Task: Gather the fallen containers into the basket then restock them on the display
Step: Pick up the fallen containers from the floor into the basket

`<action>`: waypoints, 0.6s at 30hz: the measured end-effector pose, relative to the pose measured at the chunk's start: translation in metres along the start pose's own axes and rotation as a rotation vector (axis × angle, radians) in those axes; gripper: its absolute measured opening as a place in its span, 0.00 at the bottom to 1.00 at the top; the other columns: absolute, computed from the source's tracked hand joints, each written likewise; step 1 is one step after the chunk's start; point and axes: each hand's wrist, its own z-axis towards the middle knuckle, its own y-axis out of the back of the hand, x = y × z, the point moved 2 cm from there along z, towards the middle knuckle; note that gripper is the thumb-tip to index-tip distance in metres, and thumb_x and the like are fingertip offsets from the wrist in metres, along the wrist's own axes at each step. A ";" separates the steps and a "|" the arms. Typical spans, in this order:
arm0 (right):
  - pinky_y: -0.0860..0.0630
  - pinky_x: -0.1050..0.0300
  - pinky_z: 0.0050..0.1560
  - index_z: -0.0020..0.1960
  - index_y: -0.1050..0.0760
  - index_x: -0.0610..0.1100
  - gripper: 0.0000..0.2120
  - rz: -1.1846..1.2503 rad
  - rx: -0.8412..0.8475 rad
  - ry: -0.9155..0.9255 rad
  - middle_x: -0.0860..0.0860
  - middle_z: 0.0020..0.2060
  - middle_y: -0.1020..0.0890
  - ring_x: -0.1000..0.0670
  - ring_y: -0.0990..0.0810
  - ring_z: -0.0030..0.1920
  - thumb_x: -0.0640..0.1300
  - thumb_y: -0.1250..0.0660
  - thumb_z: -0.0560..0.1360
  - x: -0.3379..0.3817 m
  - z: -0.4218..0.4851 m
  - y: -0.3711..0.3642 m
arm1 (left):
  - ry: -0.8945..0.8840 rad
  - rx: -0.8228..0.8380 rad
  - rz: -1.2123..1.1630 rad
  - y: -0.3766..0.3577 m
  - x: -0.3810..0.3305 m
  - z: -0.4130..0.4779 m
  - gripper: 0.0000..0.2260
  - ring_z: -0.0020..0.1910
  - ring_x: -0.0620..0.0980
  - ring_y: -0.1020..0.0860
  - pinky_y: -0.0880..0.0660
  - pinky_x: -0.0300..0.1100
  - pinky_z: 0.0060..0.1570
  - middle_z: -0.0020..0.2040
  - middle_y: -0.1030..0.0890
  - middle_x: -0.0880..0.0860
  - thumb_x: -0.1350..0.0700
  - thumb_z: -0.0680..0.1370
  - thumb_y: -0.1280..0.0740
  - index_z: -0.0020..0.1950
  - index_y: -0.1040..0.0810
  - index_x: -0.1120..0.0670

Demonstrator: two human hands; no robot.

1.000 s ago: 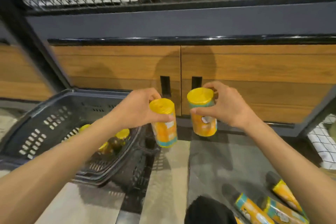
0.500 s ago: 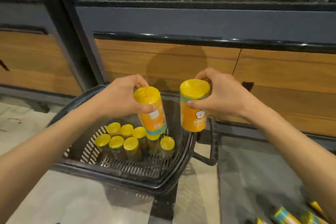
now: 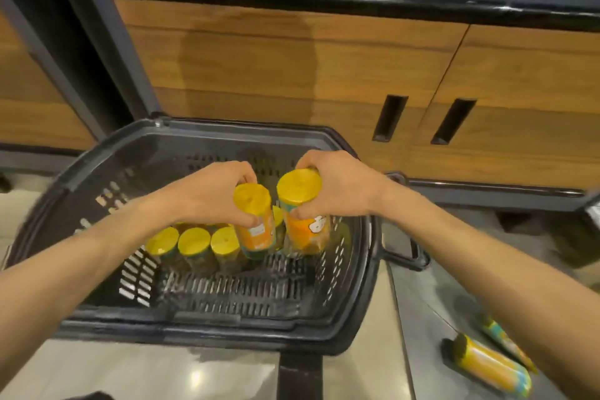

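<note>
A dark plastic basket (image 3: 207, 331) stands on the floor before me. Several yellow-lidded containers (image 3: 193, 242) stand upright inside it. My left hand (image 3: 211, 193) grips an orange container with a yellow lid (image 3: 255, 224), held inside the basket beside the standing ones. My right hand (image 3: 337, 187) grips a second orange container (image 3: 303, 217) just to its right, also low inside the basket. Both held containers are nearly upright. On the floor at the lower right lie two fallen containers (image 3: 490, 365), partly hidden by my right forearm.
A wooden cabinet front (image 3: 292, 68) with two dark slot handles (image 3: 389, 117) runs behind the basket under a black trim. A dark post (image 3: 107, 42) rises at the left. The basket's handle (image 3: 406, 253) sticks out to the right. The floor is pale tile.
Both hands have carried their containers leftward from in front of the cabinet and lowered them into the basket. The view has tilted down over the basket.
</note>
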 end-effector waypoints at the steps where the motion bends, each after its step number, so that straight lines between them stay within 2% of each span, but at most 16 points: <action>1: 0.22 0.47 0.47 0.58 0.28 0.47 0.29 -0.020 0.026 -0.013 0.52 0.49 0.21 0.50 0.22 0.47 0.57 0.21 0.64 -0.003 0.005 -0.010 | -0.012 0.026 0.020 -0.008 0.006 0.005 0.23 0.45 0.41 0.25 0.25 0.43 0.45 0.47 0.24 0.41 0.42 0.64 0.22 0.52 0.27 0.46; 5: 0.21 0.46 0.46 0.58 0.29 0.44 0.32 -0.110 0.123 -0.082 0.49 0.48 0.20 0.47 0.21 0.47 0.57 0.20 0.62 -0.014 0.024 -0.051 | -0.043 0.101 0.068 -0.038 0.028 0.020 0.24 0.46 0.45 0.25 0.26 0.45 0.47 0.48 0.24 0.43 0.40 0.63 0.23 0.52 0.27 0.48; 8: 0.21 0.49 0.46 0.59 0.30 0.43 0.34 -0.181 0.175 -0.127 0.47 0.50 0.20 0.45 0.20 0.49 0.57 0.20 0.62 -0.017 0.038 -0.076 | -0.079 0.135 0.105 -0.059 0.044 0.030 0.25 0.47 0.47 0.25 0.26 0.45 0.48 0.49 0.25 0.45 0.40 0.62 0.23 0.51 0.28 0.49; 11: 0.25 0.53 0.44 0.60 0.31 0.41 0.35 -0.231 0.202 -0.161 0.45 0.54 0.22 0.43 0.21 0.53 0.56 0.20 0.62 -0.018 0.048 -0.094 | -0.076 0.177 0.137 -0.077 0.058 0.038 0.25 0.52 0.50 0.25 0.28 0.45 0.49 0.52 0.25 0.47 0.44 0.64 0.23 0.55 0.29 0.50; 13: 0.26 0.53 0.47 0.64 0.33 0.40 0.38 -0.262 0.223 -0.173 0.43 0.59 0.27 0.41 0.23 0.56 0.55 0.21 0.63 -0.019 0.051 -0.105 | -0.077 0.204 0.162 -0.086 0.065 0.043 0.27 0.55 0.51 0.25 0.28 0.44 0.49 0.54 0.25 0.49 0.45 0.65 0.23 0.58 0.29 0.51; 15: 0.25 0.48 0.52 0.68 0.36 0.39 0.42 -0.303 0.260 -0.199 0.43 0.63 0.32 0.39 0.24 0.59 0.55 0.21 0.64 -0.021 0.053 -0.117 | -0.068 0.228 0.182 -0.094 0.069 0.048 0.28 0.56 0.52 0.25 0.30 0.43 0.49 0.56 0.25 0.50 0.44 0.65 0.22 0.59 0.29 0.52; 18: 0.25 0.47 0.54 0.68 0.37 0.39 0.42 -0.336 0.284 -0.259 0.43 0.63 0.33 0.38 0.25 0.61 0.54 0.20 0.64 -0.027 0.056 -0.135 | -0.076 0.252 0.181 -0.110 0.075 0.054 0.29 0.55 0.52 0.25 0.29 0.44 0.49 0.56 0.26 0.51 0.43 0.64 0.21 0.56 0.30 0.52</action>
